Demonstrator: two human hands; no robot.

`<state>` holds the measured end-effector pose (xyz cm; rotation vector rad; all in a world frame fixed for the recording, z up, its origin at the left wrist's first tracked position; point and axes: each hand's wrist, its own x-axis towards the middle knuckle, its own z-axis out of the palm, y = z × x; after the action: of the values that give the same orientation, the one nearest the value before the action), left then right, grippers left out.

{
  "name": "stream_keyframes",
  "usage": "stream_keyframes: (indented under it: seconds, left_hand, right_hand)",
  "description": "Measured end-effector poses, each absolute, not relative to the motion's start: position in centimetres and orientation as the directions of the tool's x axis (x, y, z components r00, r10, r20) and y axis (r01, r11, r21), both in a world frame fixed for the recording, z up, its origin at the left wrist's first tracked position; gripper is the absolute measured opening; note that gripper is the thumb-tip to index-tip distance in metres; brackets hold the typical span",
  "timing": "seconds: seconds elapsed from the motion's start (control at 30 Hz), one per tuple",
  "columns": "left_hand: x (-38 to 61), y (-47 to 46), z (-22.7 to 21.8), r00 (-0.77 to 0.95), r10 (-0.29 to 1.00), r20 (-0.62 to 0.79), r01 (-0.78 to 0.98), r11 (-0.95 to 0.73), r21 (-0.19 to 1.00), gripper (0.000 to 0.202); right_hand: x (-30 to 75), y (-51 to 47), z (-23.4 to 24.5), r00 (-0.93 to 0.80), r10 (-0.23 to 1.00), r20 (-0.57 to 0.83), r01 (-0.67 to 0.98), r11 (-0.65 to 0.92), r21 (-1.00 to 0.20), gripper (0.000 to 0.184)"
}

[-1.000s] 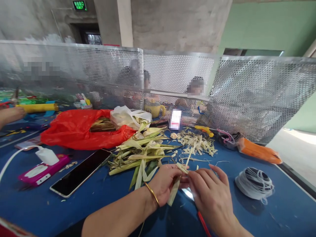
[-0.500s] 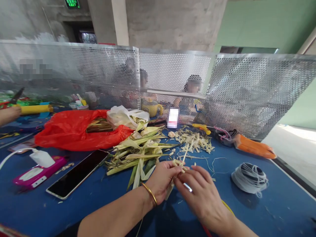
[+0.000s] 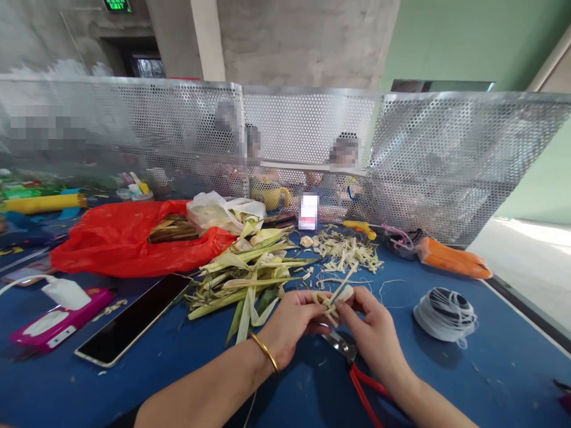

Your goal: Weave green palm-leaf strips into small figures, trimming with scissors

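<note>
My left hand (image 3: 298, 321) pinches a small piece woven from pale corn-husk strips (image 3: 329, 302) between thumb and fingers. On the other side of it, my right hand (image 3: 370, 321) is closed on a pale strip at the piece's right edge. One narrow strip sticks up from the middle. Below the hands, scissors with red handles (image 3: 363, 386) lie on the blue table (image 3: 307, 398), their blades partly under my hands. A heap of husk leaves (image 3: 243, 276) spreads to the left of the hands, and cut scraps (image 3: 350, 249) lie beyond them.
A red plastic bag (image 3: 111, 238) and white bag (image 3: 218, 211) hold more husks. Left are a black phone (image 3: 134, 321) and pink power strip (image 3: 57, 324). A string spool (image 3: 446, 315) and orange packet (image 3: 455, 258) are right. Perforated metal panels (image 3: 307, 128) separate people behind.
My right hand has turned and shifted, its fingers now round the right side of the woven piece. The scissors below have come into fuller view. The view has shifted slightly right.
</note>
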<state>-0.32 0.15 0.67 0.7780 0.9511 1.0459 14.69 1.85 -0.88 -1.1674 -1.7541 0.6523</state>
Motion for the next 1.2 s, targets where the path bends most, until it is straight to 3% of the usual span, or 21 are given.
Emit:
stream_keyframes:
  seconds: [0.1,0.3,0.37,0.47,0.57,0.63,0.77,0.9,0.97,1.2]
  left_hand:
    - [-0.3,0.1,0.6,0.223,0.943,-0.248,-0.327,0.312,0.892,0.03]
    - [-0.5,0.7,0.1,0.068,0.959,-0.276,-0.31,0.284,0.907,0.027]
    - [-0.8,1.0,0.1,0.014,0.957,-0.289,-0.331,0.277,0.902,0.025]
    - [-1.2,1.4,0.0,-0.031,0.954,-0.299,-0.332,0.273,0.903,0.029]
    - [-1.3,1.5,-0.1,-0.041,0.961,-0.272,-0.305,0.247,0.92,0.029]
    - [-1.3,1.5,-0.3,-0.027,0.971,-0.238,-0.27,0.222,0.937,0.023]
    - [-1.1,1.4,-0.4,0.028,0.976,-0.217,-0.214,0.218,0.952,0.021]
    - [-0.7,1.0,0.0,0.142,0.967,-0.21,-0.144,0.23,0.962,0.021]
    - [-0.6,0.7,0.2,0.208,0.956,-0.208,-0.093,0.231,0.968,0.02]
    - [-0.7,0.1,0.7,0.333,0.92,-0.208,-0.042,0.235,0.971,0.021]
  right_hand:
    - [14.3,2.5,-1.7,-0.11,0.981,0.159,0.282,0.184,-0.942,0.027]
    - [14.0,2.1,-1.9,-0.188,0.981,-0.053,0.249,-0.004,-0.968,0.026]
    - [14.3,1.7,-1.4,-0.218,0.976,0.016,0.332,0.09,-0.939,0.022]
    - [14.9,1.2,-0.3,-0.338,0.915,0.221,0.455,0.365,-0.812,0.017]
    - [15.5,1.1,0.9,-0.529,0.775,0.346,0.452,0.602,-0.658,0.025]
    - [15.8,1.2,1.5,-0.614,0.703,0.359,0.415,0.674,-0.611,0.026]
    - [16.1,1.6,2.0,-0.666,0.644,0.376,0.41,0.737,-0.537,0.026]
    - [16.2,1.9,1.9,-0.531,0.624,0.573,0.518,0.775,-0.363,0.02]
    - [16.1,2.1,1.8,-0.49,0.626,0.607,0.569,0.757,-0.321,0.02]
    - [16.0,2.4,0.4,-0.454,0.781,0.429,0.783,0.58,-0.226,0.028]
